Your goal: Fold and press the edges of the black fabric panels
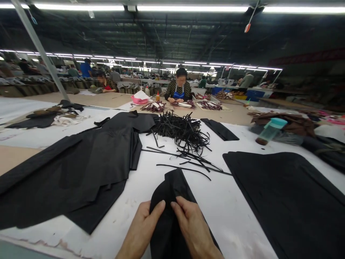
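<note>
A long black fabric piece (175,180) lies folded over on itself at the near middle of the white-covered table (215,205). My left hand (144,226) grips its left edge, thumb on top and fingers hidden underneath. On the fold near the centre, my right hand (192,223) pinches the cloth between thumb and fingers. Just beyond the piece are loose black strips (188,167), and behind them a tangled heap of black strips (180,129).
Black fabric sheets (88,162) spread across the left, and a stack of black panels (285,194) lies at right. A bottle with a turquoise lid (272,129) stands behind that stack. A small black piece (219,129) lies farther back. Across the table sits a co-worker (179,88) with maroon bundles.
</note>
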A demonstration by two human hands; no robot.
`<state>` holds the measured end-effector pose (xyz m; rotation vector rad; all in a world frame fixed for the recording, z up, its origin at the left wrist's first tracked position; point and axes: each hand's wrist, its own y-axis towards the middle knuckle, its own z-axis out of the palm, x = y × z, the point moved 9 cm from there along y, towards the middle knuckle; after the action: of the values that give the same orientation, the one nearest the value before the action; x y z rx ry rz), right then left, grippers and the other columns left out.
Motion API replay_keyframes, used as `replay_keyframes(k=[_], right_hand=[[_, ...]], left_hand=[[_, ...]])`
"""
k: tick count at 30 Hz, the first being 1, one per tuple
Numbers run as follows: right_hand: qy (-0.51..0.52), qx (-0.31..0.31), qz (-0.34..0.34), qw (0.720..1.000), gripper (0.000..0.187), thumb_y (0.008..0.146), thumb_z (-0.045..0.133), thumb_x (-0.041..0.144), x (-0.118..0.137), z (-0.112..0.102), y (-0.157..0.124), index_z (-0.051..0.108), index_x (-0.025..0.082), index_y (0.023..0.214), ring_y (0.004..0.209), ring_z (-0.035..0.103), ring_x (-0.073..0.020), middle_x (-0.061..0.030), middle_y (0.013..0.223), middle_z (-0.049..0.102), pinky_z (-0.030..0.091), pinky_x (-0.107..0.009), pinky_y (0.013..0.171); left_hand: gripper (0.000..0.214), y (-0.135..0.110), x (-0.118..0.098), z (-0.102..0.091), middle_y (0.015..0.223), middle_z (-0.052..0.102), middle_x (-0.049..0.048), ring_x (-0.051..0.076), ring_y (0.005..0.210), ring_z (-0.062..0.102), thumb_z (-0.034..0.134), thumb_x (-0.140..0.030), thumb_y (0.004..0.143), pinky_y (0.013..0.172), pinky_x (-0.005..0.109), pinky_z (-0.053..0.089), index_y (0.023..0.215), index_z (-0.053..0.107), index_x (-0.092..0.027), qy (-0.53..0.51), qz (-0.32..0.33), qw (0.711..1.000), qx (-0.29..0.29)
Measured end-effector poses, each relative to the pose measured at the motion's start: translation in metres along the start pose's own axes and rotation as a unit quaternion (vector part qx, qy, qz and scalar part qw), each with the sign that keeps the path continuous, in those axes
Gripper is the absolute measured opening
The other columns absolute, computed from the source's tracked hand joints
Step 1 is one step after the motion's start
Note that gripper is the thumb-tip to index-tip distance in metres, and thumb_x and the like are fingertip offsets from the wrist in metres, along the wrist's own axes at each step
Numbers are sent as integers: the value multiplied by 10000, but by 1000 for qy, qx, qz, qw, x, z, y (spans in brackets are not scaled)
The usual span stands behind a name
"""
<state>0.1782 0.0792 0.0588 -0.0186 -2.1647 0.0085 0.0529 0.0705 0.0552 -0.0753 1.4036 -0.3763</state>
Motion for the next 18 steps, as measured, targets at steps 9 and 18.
replay_keyframes(k=[9, 18], right_hand=[[127, 18, 66, 990, 314, 774, 511, 483, -56, -77, 19, 534, 196, 650, 618, 493, -173, 10, 617, 548, 369, -273, 576], [75, -33, 204, 975, 309, 720, 524, 500, -186, -162, 2, 556, 193, 703, 677, 583, -195, -8, 654, 618, 430, -262, 596]], left_hand=[[372, 9, 27, -67, 650, 695, 47, 220, 611, 647, 670, -492, 719, 589, 293, 511, 817, 687, -134, -84, -63, 992, -67], [257, 6, 51, -133, 696, 713, 78, 258, 648, 673, 767, -324, 622, 632, 332, 550, 765, 663, -137, -93, -130, 972, -174]])
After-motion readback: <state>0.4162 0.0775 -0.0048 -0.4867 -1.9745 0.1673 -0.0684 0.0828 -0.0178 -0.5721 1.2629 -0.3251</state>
